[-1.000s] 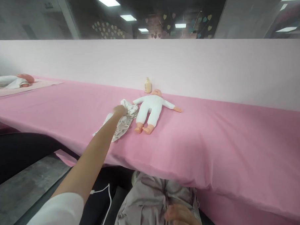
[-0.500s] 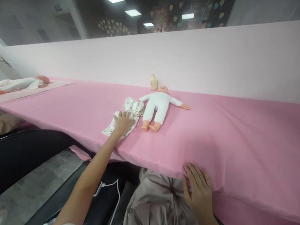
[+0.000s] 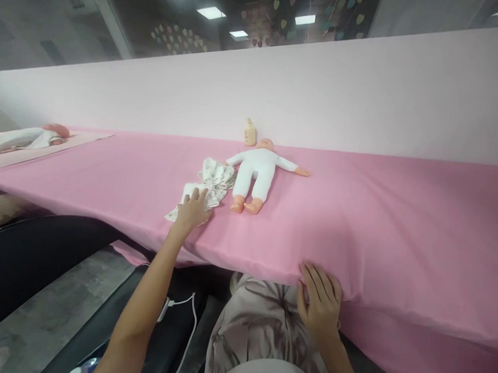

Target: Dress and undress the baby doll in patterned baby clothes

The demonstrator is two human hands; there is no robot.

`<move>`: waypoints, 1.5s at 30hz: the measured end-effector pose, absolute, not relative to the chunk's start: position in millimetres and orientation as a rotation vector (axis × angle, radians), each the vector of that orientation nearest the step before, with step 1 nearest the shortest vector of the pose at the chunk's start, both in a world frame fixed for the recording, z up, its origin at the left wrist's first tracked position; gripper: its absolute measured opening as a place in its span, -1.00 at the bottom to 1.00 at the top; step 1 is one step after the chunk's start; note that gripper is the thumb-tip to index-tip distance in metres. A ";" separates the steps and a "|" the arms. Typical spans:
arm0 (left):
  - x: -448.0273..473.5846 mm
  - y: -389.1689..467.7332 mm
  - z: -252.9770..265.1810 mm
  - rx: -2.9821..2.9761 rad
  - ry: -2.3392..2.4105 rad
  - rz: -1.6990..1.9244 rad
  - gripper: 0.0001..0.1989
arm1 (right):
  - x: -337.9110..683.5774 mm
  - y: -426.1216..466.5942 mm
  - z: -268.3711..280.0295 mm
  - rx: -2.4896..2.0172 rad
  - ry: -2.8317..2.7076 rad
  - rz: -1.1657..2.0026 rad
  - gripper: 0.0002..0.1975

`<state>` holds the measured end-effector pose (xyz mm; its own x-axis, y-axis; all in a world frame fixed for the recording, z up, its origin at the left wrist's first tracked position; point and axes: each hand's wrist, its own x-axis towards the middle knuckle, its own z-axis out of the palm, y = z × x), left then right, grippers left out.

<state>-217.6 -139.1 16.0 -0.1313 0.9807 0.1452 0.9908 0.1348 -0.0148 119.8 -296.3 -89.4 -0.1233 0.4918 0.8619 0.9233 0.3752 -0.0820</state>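
My left hand (image 3: 193, 210) lies with fingers spread on a crumpled white printed cloth (image 3: 218, 175), which looks like baby clothing; its exact kind is unclear. Just right of the cloth, a baby doll (image 3: 257, 169) in a white suit is on its back, arms stretched out and feet toward me. A pale yellow pump bottle (image 3: 250, 132) stands upright behind the doll's head. My right hand (image 3: 320, 299) rests flat on the front edge of the pink-covered table (image 3: 395, 231), fingers extended, holding nothing.
Another doll (image 3: 32, 136) in white lies on a pale mat (image 3: 84, 141) at the far left. Black chairs (image 3: 56, 255) stand in front of the table at left, one with a white cable (image 3: 194, 321). A white wall (image 3: 360, 98) runs behind the table.
My left hand has drawn back a little toward me over the cloth. My right hand stays at the table edge. The whole view has shifted slightly.
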 end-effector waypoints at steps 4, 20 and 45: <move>-232.7 -132.5 26.0 -1.882 -2.276 -0.245 -0.39 | 122.0 -297.8 -93.0 -1.252 -1.765 -0.597 -0.67; 10.7 -134.5 88.8 -2.566 -1.139 -0.822 -0.48 | 172.9 -310.6 -100.3 -1.330 -1.702 -0.692 -0.64; 93.3 -105.9 -18.9 -3.198 -0.745 -1.288 -0.26 | 221.3 -238.1 -30.4 -1.711 -1.703 -0.879 -0.54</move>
